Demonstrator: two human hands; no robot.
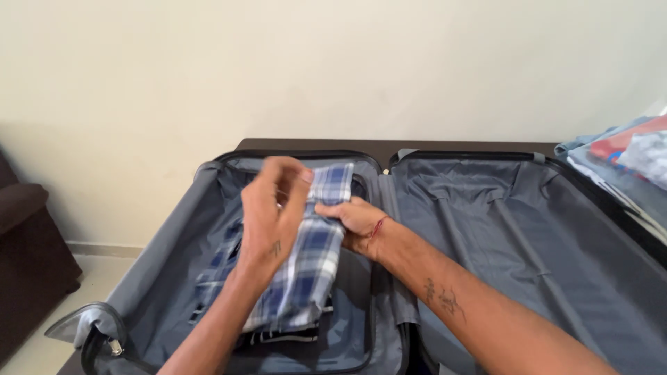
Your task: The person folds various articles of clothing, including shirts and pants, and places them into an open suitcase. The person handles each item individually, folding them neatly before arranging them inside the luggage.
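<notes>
I see blue plaid shirt (306,264) folded in left half of open grey suitcase (486,229). My right hand (354,222) pinches shirt's right edge, fingers closed on cloth. My left hand (271,215) hovers above shirt, fingers loosely curled, grasping nothing. Right suitcase half bare lining. Clothes pile (625,156) far right on table (313,144).

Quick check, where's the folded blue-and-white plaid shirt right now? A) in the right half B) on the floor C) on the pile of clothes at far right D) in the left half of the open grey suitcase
D: the folded blue-and-white plaid shirt lies in the left half of the open grey suitcase, with the left hand and right hand on it.
</notes>
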